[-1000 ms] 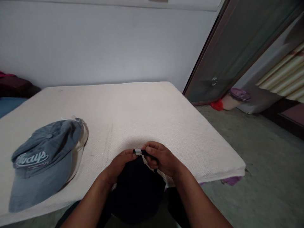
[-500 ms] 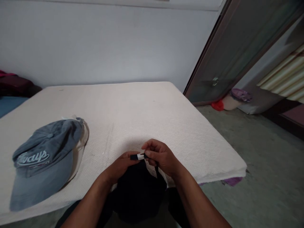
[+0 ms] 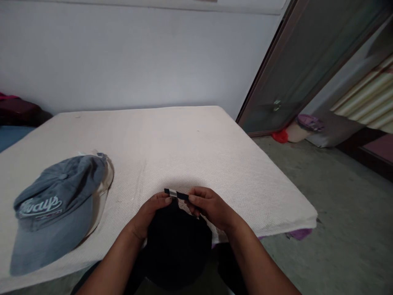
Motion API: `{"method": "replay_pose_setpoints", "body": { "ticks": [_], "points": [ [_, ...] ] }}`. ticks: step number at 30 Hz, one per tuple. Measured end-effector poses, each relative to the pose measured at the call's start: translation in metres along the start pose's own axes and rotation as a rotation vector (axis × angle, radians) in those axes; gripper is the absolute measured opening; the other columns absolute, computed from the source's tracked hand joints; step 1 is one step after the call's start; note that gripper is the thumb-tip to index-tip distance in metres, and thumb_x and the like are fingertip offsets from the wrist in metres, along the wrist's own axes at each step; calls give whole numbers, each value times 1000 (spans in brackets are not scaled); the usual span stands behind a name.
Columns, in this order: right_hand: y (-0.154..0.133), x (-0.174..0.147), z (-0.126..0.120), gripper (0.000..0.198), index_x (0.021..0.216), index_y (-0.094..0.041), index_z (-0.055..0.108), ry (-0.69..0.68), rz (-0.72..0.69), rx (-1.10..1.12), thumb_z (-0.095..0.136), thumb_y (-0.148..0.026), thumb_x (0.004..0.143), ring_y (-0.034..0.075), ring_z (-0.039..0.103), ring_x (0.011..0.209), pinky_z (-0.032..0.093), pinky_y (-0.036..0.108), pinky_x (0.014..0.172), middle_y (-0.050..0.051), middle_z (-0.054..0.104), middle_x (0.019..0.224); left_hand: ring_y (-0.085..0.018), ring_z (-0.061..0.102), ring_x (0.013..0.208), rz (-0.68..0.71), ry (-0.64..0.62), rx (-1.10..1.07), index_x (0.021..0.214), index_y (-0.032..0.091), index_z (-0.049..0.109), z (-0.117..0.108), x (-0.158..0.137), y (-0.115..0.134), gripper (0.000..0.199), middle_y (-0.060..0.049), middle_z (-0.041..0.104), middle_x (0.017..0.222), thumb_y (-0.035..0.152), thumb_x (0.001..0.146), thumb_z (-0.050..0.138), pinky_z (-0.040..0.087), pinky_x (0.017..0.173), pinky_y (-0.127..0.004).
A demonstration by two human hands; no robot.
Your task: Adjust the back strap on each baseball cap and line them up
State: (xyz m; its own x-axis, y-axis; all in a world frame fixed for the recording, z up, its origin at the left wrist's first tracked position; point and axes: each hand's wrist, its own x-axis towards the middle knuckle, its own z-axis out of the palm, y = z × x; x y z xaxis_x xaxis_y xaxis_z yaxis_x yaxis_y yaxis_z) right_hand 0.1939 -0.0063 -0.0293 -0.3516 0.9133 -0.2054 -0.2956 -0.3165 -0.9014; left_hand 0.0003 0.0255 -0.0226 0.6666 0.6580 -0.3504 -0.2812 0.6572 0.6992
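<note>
A black cap (image 3: 178, 246) is between my forearms at the near edge of the bed, its back opening turned away from me. Across that opening runs its black strap (image 3: 183, 196) with a silver-coloured metal buckle (image 3: 172, 193). My left hand (image 3: 156, 205) is closed on the cap's edge beside the buckle, thumb on top. Between the thumb and fingers of my right hand (image 3: 205, 203) the strap is pinched, to the right of the buckle. A blue-grey cap (image 3: 58, 196) with white lettering rests at the left, over a beige cap (image 3: 102, 196).
A cream textured cover (image 3: 172, 139) spreads over the bed up to a pale wall (image 3: 138, 57). Dark red bags (image 3: 18, 110) are at the far left. On the right are a glass door (image 3: 276, 82), a bin with a purple liner (image 3: 308, 123) and a striped curtain (image 3: 368, 98).
The strap and buckle have risen slightly and moved left, and more strap shows between buckle and right hand. My right hand's fingers have closed along the strap. The view has shifted slightly.
</note>
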Motion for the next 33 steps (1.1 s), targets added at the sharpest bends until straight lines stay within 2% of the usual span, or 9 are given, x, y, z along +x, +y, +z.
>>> {"method": "replay_pose_setpoints", "body": {
  "ticks": [4,8,19,22,25,28,33],
  "points": [
    [4,0,-2,19,74,-15,57,7,24,36,66,-32,77,6,35,46,25,20,45,-6,46,55,-9,53,46,-36,118,56,76,11,71,-8,2,-4,18,-2,65,57,25,66,77,39,46,-18],
    [3,0,-1,19,72,-16,57,-2,2,30,66,-32,77,6,32,44,22,20,43,-7,42,51,-7,48,40,-70,137,93,72,12,71,-7,2,-5,18,0,61,51,26,64,78,35,42,-17],
    [2,0,2,20,70,-15,54,-21,11,116,67,-29,77,4,29,42,19,20,41,-7,41,51,-9,53,47,-103,139,158,81,15,73,-7,3,-8,23,-1,66,59,28,63,79,39,49,-20],
    [0,0,4,20,72,-15,55,-27,24,109,69,-30,75,4,30,42,19,19,40,-7,42,51,-13,59,58,-65,88,246,86,16,73,-6,2,-7,21,-2,69,68,26,67,76,42,59,-23],
    [-3,-1,7,19,82,-16,57,-49,45,115,71,-27,73,3,29,40,19,19,39,-9,43,53,-15,60,67,-33,18,359,89,16,73,-4,3,-5,20,-3,71,76,25,71,74,42,66,-24],
    [-5,-1,9,26,91,-17,58,-55,71,129,72,-25,72,3,30,39,18,18,37,-9,43,55,-14,60,69,-46,45,397,90,19,73,-4,3,-6,20,-2,72,77,24,71,74,41,69,-24],
    [-2,1,8,19,86,-16,59,-48,67,99,71,-24,73,3,28,39,19,18,37,-10,41,51,-16,61,70,-62,-42,427,98,20,72,-5,3,-6,26,-3,72,80,28,74,70,41,69,-27]
  ]
}}
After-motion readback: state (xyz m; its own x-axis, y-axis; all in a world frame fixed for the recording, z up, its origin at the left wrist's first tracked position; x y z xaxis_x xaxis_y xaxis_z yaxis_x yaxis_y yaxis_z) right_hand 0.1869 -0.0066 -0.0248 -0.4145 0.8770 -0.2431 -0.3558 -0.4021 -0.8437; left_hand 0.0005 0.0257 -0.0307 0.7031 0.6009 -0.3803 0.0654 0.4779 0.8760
